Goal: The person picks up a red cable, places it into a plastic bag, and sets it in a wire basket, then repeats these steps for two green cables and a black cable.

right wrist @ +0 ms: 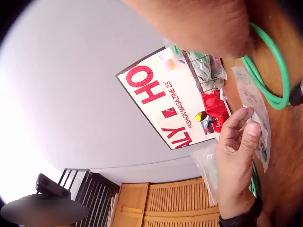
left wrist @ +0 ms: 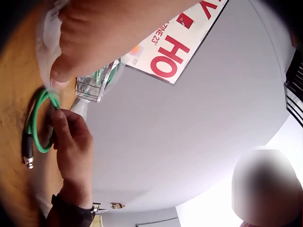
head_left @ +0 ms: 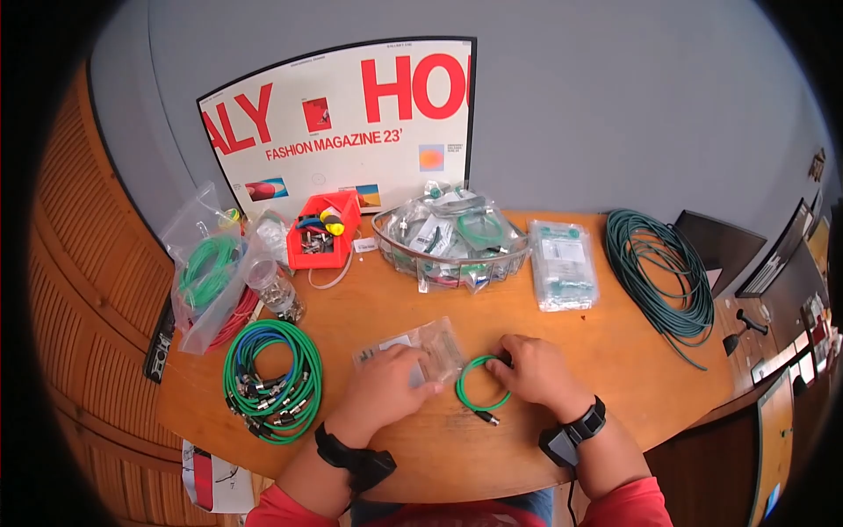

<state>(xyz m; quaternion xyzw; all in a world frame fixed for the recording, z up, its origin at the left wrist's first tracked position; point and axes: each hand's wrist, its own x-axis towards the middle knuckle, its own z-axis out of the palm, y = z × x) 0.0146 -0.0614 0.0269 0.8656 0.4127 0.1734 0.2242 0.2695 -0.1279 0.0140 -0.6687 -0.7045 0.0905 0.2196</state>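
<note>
My right hand (head_left: 529, 369) pinches a small coil of green cable (head_left: 460, 386) between thumb and fingers, at the coil's right side. One end of that cable, with a black sleeve and a metal BNC connector (head_left: 488, 418), points toward me on the table. To the left, my left hand (head_left: 391, 386) has its fingers bent over a clear plastic bag (head_left: 439, 344) and holds it near the table. The right wrist view shows the left thumb and index fingertip close together at the bag's edge. Part of the bag is hidden under the left hand.
Coiled green and blue cables (head_left: 303, 351) lie at left, near a jar (head_left: 279, 294) and a bagged cable (head_left: 211, 268). Behind are a red bin (head_left: 303, 255), a wire basket (head_left: 399, 255) of bagged parts, stacked packets (head_left: 562, 263) and a dark cable coil (head_left: 702, 290).
</note>
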